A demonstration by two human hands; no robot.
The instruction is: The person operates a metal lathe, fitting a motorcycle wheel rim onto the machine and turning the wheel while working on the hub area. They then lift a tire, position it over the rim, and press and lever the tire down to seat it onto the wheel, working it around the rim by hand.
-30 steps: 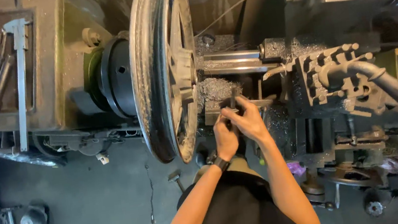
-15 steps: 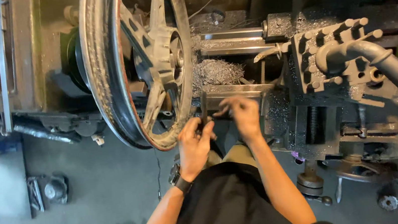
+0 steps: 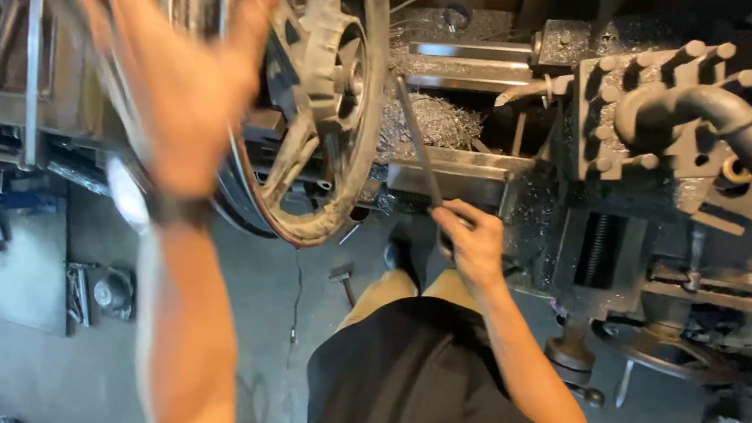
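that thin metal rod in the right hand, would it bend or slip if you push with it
The thin rod looks like bare metal, straight along its length, so probably stiff, though its slimness suggests slight flex under hard pushing. The right hand grips only its lower end, so the tip may wobble. Metal shavings lie around it; the surface could be oily and slippery.

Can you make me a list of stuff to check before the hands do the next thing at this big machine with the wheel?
1. Right hand has a firm hold on the thin rod: ok, fingers wrap its lower end.
2. Left hand steady: not ok, it is raised and blurred in front of the wheel.
3. Wheel standing still: cannot tell.
4. Shavings cleared from the machine bed: not ok, a pile lies beside the wheel.
5. Floor by the feet free of tools: not ok, a small hammer lies there.
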